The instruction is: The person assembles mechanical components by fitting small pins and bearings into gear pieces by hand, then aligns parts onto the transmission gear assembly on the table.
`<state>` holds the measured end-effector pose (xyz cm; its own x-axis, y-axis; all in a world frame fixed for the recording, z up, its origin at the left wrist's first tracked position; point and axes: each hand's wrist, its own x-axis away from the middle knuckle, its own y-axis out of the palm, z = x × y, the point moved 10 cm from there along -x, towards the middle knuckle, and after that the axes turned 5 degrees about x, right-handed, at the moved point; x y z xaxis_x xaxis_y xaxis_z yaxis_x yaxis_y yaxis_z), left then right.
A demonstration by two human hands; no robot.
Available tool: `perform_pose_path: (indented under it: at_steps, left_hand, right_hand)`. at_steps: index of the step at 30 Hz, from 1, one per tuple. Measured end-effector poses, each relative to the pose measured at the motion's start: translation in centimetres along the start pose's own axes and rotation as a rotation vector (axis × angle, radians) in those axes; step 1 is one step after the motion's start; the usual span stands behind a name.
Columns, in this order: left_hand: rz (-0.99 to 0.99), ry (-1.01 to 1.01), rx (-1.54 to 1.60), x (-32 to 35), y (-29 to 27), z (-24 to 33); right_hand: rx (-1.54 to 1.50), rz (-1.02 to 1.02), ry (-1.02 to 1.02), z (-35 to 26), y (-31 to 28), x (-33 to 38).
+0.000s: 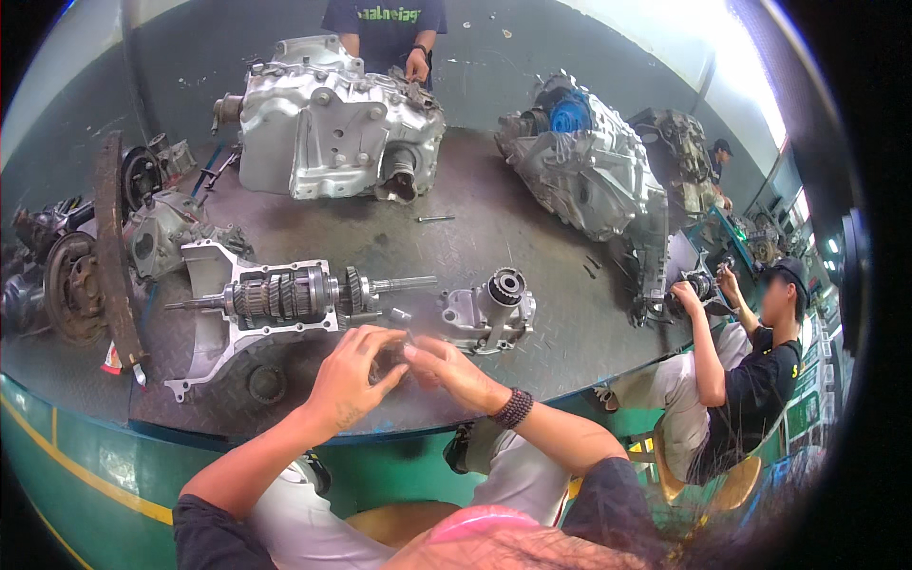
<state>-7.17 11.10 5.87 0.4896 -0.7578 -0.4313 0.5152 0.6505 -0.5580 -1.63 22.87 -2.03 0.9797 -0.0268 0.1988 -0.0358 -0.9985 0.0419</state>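
Observation:
My left hand (353, 378) and my right hand (454, 372) meet above the near edge of the metal workbench (465, 228). Their fingers are closed around a small part that is blurred and mostly covered, so its kind cannot be made out. Just beyond my left hand lies an opened gearbox housing (204, 347) with a gear shaft (280, 294) set in it. A smaller silver housing (465, 323) with a round bearing-like end (507, 285) sits beyond my right hand. A loose toothed ring (267, 384) rests on the bench to the left of my left wrist.
A large silver gearbox (313, 133) stands at the back, a person behind it. Another gearbox with a blue part (570, 112) stands at the back right. Brake discs (76, 285) and a rusty bar (112, 247) crowd the left. A seated co-worker (750, 370) works at the right.

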Motion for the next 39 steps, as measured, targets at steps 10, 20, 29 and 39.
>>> perform_pose_path:
  at_steps: [10,20,29,39]
  left_hand:
    - [0.034,0.065,-0.047,0.4,-0.4,0.5]
    - [0.016,-0.058,0.037,0.5,-0.4,-0.5]
    - [-0.003,-0.005,0.006,0.5,0.0,-1.5]
    - [-0.071,-0.115,0.093,1.1,0.3,-2.3]
  right_hand:
    - [-0.021,-0.047,0.005,-0.1,1.0,0.0]
    - [-0.017,-0.115,-0.007,0.0,1.2,0.0]
    - [-0.026,-0.183,-0.015,0.4,1.7,-0.1]
    - [0.16,-0.223,-0.038,0.2,1.8,0.3]
